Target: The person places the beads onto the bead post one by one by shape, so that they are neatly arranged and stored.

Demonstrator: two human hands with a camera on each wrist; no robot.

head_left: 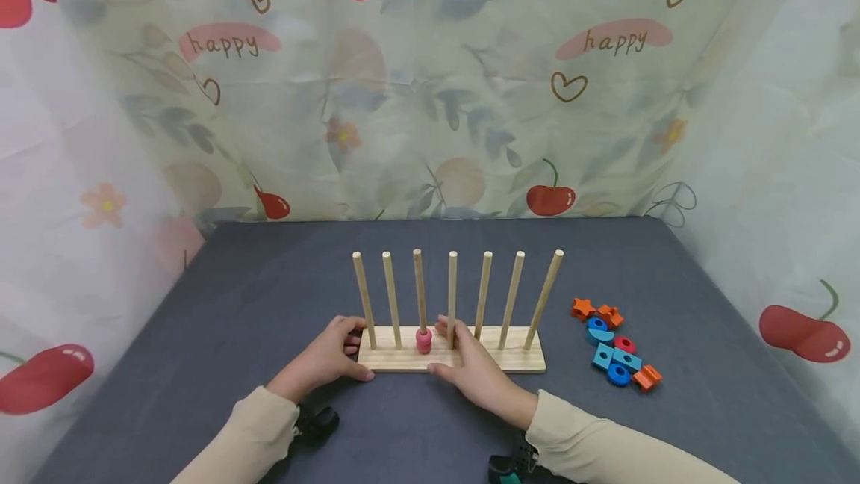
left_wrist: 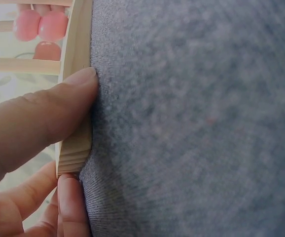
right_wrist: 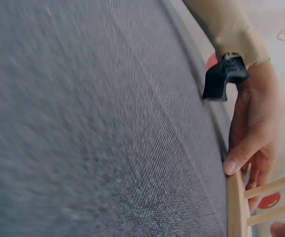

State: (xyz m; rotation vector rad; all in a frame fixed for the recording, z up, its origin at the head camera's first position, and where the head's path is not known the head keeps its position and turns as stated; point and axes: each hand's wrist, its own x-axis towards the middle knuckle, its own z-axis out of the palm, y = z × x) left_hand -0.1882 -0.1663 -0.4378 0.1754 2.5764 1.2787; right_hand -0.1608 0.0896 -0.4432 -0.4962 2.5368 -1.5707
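Note:
A wooden peg stand [head_left: 403, 361] with several upright pegs lies across the table. Near the base of its third peg from the left sit two pink beads [left_wrist: 53, 25], one above the other. My left hand [head_left: 337, 349] grips the stand's left end; in the left wrist view its thumb [left_wrist: 58, 111] presses the front edge while fingers wrap the end. My right hand [head_left: 473, 368] straddles the stand around the fourth peg, its thumb at the front edge and its loosely extended fingers behind that peg, beside the beads.
To the right lies a group of small toy pieces: orange pieces [head_left: 648, 377], blue rings [head_left: 619, 374], light-blue blocks [head_left: 602, 356] and a red ring [head_left: 624, 344]. Printed cloth [head_left: 430, 95] hangs behind and beside the dark table [head_left: 403, 432]. Black wrist cameras [head_left: 319, 422] are strapped near my sleeves.

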